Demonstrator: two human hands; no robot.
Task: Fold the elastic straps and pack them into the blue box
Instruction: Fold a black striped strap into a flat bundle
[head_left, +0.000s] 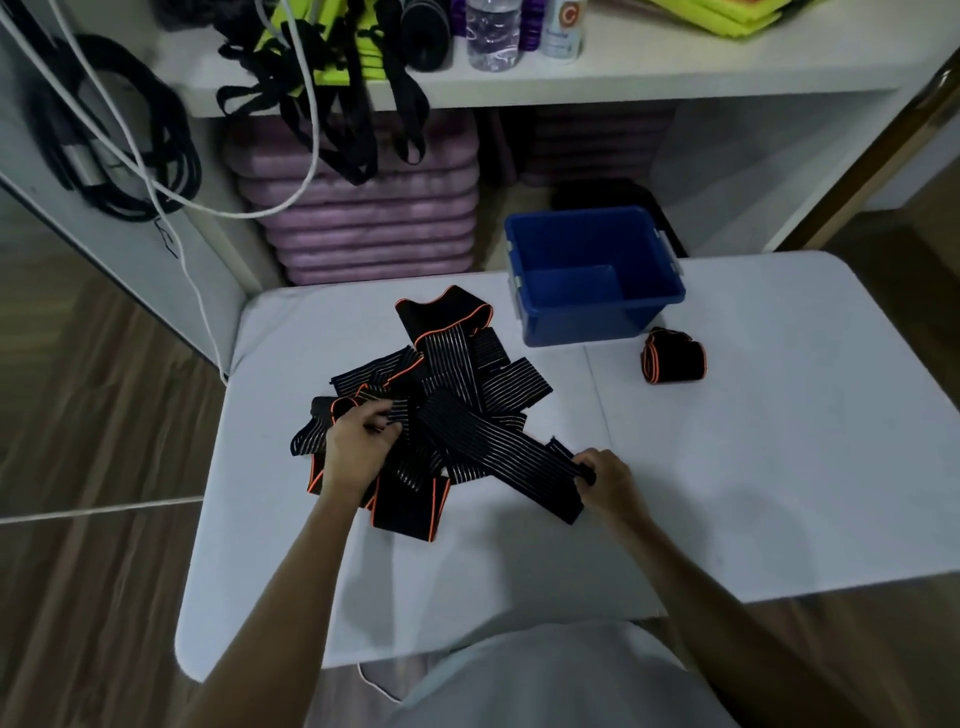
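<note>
A tangled pile of black elastic straps (447, 384) with white stripes and orange edging lies on the white table (779, 467). My left hand (358, 441) grips a strap at the pile's left side. My right hand (605, 475) pinches the near end of one long strap (498, 452) that runs back into the pile. One strap, folded into a bundle (674, 356), lies to the right of the pile. The blue box (592, 275) stands open at the table's far edge, and its inside looks empty.
Behind the table a white shelf (623, 83) carries bottles, black straps and yellow-green items. Purple mats (374, 208) are stacked below it. White and black cables (156, 171) hang at the left. Wooden floor surrounds the table.
</note>
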